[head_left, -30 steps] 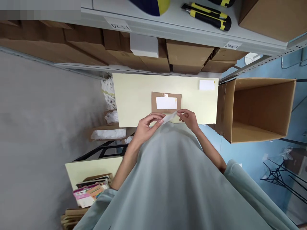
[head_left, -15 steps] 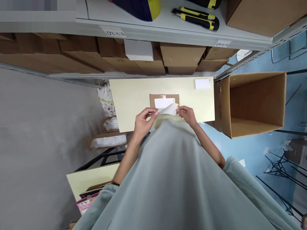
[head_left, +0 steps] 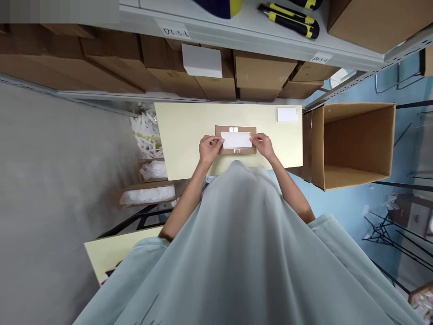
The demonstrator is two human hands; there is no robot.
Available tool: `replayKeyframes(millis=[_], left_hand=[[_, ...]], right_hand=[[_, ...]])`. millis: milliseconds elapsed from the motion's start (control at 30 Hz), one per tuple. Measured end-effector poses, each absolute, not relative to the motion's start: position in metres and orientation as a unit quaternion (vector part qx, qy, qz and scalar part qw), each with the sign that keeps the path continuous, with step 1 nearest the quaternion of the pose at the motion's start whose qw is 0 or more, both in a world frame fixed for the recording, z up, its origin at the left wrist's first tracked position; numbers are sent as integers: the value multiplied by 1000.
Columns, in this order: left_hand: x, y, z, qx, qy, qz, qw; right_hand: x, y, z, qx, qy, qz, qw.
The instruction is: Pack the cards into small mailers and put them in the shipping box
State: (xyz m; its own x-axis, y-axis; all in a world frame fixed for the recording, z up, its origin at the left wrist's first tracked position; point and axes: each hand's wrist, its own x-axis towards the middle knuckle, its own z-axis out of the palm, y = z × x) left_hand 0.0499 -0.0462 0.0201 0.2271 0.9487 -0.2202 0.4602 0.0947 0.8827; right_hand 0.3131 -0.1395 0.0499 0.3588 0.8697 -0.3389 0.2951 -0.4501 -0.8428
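A small brown cardboard package (head_left: 221,129) with clear tape strips lies on the pale yellow tabletop (head_left: 186,135). Over its middle is a white label (head_left: 237,140) with a yellow mark at its upper right corner. My left hand (head_left: 210,148) pinches the label's left end, and my right hand (head_left: 263,144) pinches its right end. The label looks flat and level; whether it touches the package all over I cannot tell. Near the table's far right corner lies a second white label stack or card (head_left: 287,114).
A large open cardboard box (head_left: 358,144) stands right of the table. Behind it, a grey metal shelf (head_left: 237,40) holds brown boxes (head_left: 265,72), a white box (head_left: 202,61) and yellow-black utility knives (head_left: 292,21). Boxes with white packing material (head_left: 149,135) stand at left.
Both hands have moved away from my body, bringing the label over the package. The label was curled and tilted before; it now lies flat. My view has shifted slightly.
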Motion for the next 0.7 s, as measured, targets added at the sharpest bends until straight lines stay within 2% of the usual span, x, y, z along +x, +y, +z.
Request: replayKeyframes(millis=[367, 700], left_hand=[[41, -51, -12, 597, 559, 249, 519], [42, -51, -21, 581, 559, 265, 529]], right_hand=[[307, -151, 25, -771, -403, 386, 308], [305, -148, 23, -776, -400, 371, 317]])
